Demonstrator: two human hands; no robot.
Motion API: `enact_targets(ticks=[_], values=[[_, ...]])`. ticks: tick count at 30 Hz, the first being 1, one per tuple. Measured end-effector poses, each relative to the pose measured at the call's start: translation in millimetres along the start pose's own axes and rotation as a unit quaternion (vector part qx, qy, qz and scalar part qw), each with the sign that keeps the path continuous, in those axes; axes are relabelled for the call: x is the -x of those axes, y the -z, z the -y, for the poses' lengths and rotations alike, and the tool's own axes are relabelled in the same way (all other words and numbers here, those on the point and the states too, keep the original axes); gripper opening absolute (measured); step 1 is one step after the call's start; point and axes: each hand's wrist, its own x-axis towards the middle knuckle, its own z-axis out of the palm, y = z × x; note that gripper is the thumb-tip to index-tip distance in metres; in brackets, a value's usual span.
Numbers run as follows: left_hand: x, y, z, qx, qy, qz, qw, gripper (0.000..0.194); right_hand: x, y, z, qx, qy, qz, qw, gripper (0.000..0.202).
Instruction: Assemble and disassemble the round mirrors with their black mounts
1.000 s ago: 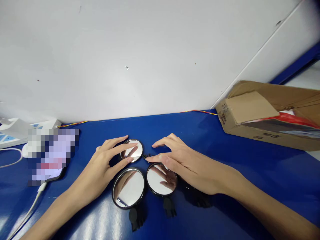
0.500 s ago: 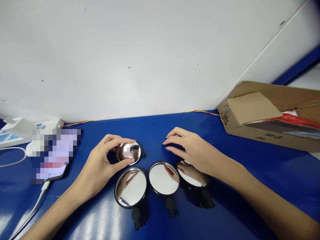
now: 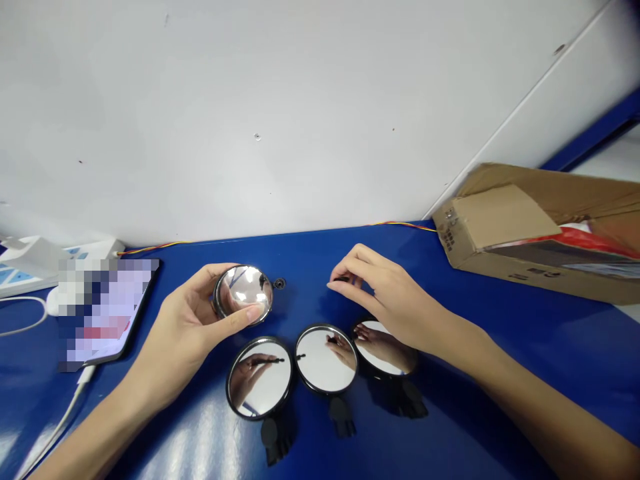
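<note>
My left hand (image 3: 187, 323) grips a round convex mirror (image 3: 237, 291) by its edge, thumb across the glass and fingers beneath. The mirror is tilted and raised off the table, with a small black ball-like stub (image 3: 280, 283) at its right side. To the right, my right hand (image 3: 373, 283) is closed in a pinch on a small black part (image 3: 342, 279), mostly covered by the fingers. Below the hands lie three more round mirrors: a left one (image 3: 260, 379), a middle one (image 3: 327, 360) and a right one (image 3: 383, 350) partly behind my right wrist. Each has a black clamp-like mount toward me.
On the blue table (image 3: 305, 257), a phone (image 3: 113, 313) with a charging cable lies at left beside a white power strip (image 3: 100, 250). An open cardboard box (image 3: 510, 213) stands at right. A white wall (image 3: 270, 120) rises behind, with thin coloured wires along its foot.
My left hand has lifted the mirror off the table, slightly left and up. My right hand's fingers have closed, and a small black part now shows between them.
</note>
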Motion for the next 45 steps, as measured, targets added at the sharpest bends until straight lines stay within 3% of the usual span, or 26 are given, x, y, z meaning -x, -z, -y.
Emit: enact_targets(ticks=[3,7,14,18,21,28,32,38,45], values=[[10.0,-7.8,-7.8,0.022,0.015,-0.007,1.000,0.049,0.2,1.5,17.0,-0.061,-0.032,-0.023,0.997,0.032],[19.8,-14.4,-9.9,0.010,0.004,0.006,1.000,0.046,6.0,0.8,31.0,-0.133,-0.045,-0.061,0.988,0.025],[32.2,-21.5,-7.8,-0.060,-0.055,-0.016,0.997,0.026,13.3,-5.1,43.1,-0.362,-0.054,-0.025,0.930,0.021],[39.5,-23.1,-2.6,-0.106,-0.096,-0.021,0.989,0.015,13.9,-7.7,47.5,-0.328,0.000,-0.052,0.943,0.010],[41.1,-20.9,2.6,-0.121,-0.126,-0.014,0.985,0.011,14.8,-8.7,49.6,-0.270,0.038,-0.070,0.959,0.014],[31.6,-10.7,9.6,-0.202,-0.246,0.028,0.948,0.021,17.5,-11.9,48.4,-0.219,0.066,-0.096,0.969,0.019],[30.1,-6.0,10.7,-0.246,-0.300,0.089,0.917,0.033,20.3,-15.1,44.3,-0.205,0.107,-0.108,0.967,0.020],[37.6,-6.8,8.0,-0.296,-0.317,0.144,0.890,0.042,19.4,-18.1,40.5,-0.221,0.140,-0.100,0.960,0.020],[36.6,-6.7,0.8,-0.303,-0.349,0.135,0.877,0.033,18.7,-19.2,44.7,-0.258,0.131,-0.087,0.953,0.017]])
